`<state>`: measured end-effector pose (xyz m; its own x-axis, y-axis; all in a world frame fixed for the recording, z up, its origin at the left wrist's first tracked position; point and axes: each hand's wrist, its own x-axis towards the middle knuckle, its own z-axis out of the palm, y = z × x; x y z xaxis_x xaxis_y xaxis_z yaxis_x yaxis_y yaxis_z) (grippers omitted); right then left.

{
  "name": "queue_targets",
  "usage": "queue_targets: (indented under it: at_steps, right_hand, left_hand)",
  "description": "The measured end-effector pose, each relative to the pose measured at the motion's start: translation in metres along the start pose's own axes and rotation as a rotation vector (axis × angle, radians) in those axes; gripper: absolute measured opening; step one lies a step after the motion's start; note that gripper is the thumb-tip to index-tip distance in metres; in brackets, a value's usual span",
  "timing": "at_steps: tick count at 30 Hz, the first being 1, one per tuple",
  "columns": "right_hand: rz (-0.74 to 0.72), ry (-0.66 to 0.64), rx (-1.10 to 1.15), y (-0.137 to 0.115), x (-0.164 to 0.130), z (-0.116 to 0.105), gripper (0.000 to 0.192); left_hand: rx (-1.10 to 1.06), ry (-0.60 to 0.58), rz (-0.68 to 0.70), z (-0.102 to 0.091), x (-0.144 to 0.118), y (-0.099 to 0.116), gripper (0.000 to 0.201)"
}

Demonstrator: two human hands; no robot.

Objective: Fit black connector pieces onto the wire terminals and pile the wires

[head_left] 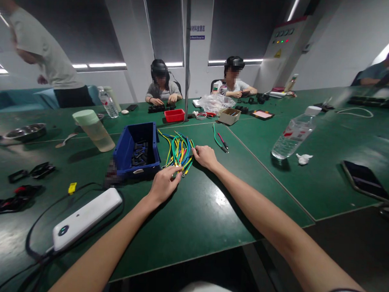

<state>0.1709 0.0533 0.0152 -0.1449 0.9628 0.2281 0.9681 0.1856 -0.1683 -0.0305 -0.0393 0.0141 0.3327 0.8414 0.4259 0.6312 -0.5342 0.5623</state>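
Observation:
A bundle of yellow, green and blue wires point(178, 150) lies on the green table point(192, 214) in front of me. My left hand point(164, 184) rests at the near end of the bundle, its fingertips pinching the wire ends. My right hand point(205, 156) touches the bundle's right side, fingers curled on the wires. A blue plastic bin point(137, 150) holding dark parts stands just left of the wires. A single green wire with a red tip point(220, 140) lies apart, to the right.
A white power bank point(85, 219) with black cable lies near left. A pale green cup point(93, 129), water bottles point(293, 134), a phone point(365, 179), a crumpled tissue point(304, 158) and a red tray point(174, 115) sit around. Two people work across the table; another stands far left.

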Motion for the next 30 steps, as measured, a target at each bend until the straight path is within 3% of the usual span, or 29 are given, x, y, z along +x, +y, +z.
queue_targets:
  at_steps: [12,18,21,24,27,30]
  right_hand:
    - [0.103,0.025,0.167,0.002,0.002,0.009,0.038]
    - [0.191,0.103,0.56,0.004,0.006,0.016,0.041]
    - [0.284,0.031,0.932,0.001,0.009,0.022,0.046]
    - [0.336,-0.028,1.285,-0.006,0.008,0.027,0.033]
    - [0.33,0.047,1.427,-0.013,0.006,0.029,0.017]
    - [0.381,0.178,1.463,-0.014,0.005,0.029,0.016]
  left_hand:
    - [-0.616,-0.048,-0.491,0.009,0.001,0.014,0.037]
    - [-0.89,0.015,-0.65,0.009,0.002,0.017,0.039]
    - [-0.909,0.035,-0.639,0.009,0.0,0.017,0.037]
    - [-0.823,0.002,-0.585,0.01,-0.002,0.019,0.035]
    - [-0.595,0.009,-0.425,0.009,-0.002,0.023,0.026]
    - [-0.376,0.133,-0.189,0.004,-0.001,0.042,0.016]
